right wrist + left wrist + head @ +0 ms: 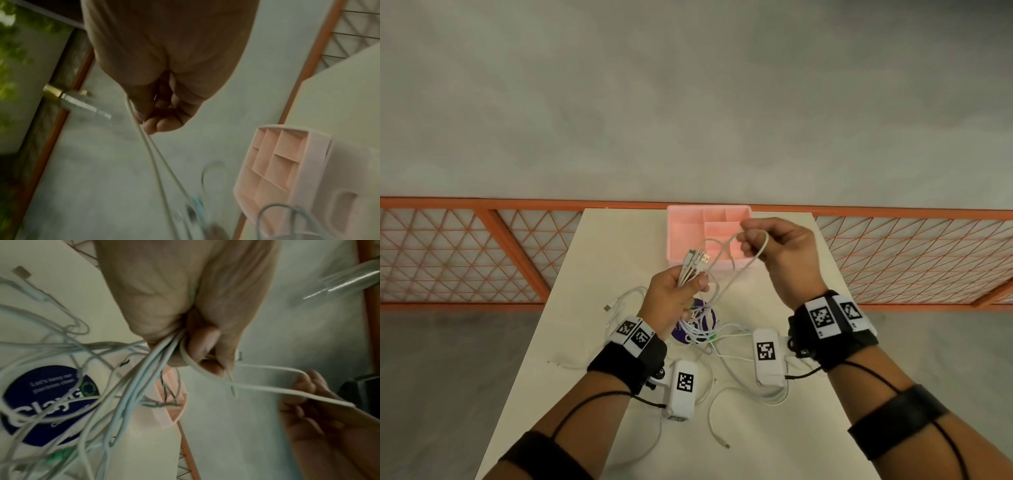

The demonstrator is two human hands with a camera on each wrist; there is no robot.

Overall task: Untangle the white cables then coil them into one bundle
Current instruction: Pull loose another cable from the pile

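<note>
My left hand (677,297) is raised above the white table (599,260) and grips a bunch of white cables (692,263), their plug ends fanning out above the fist. In the left wrist view the strands (144,378) leave the left hand (185,318) and trail down to a loose tangle (705,330) on the table. My right hand (774,253), held up to the right, pinches a long loop of one white cable (739,270) that runs back to the left fist. The right wrist view shows that loop (152,154) hanging from the right hand's curled fingers (160,120).
A pink compartment tray (681,233) stands at the table's far edge, behind the hands. A round blue sticker (681,334) lies under the tangle. Loose cable ends (719,442) sprawl over the near table. An orange mesh railing (482,253) runs beyond the table.
</note>
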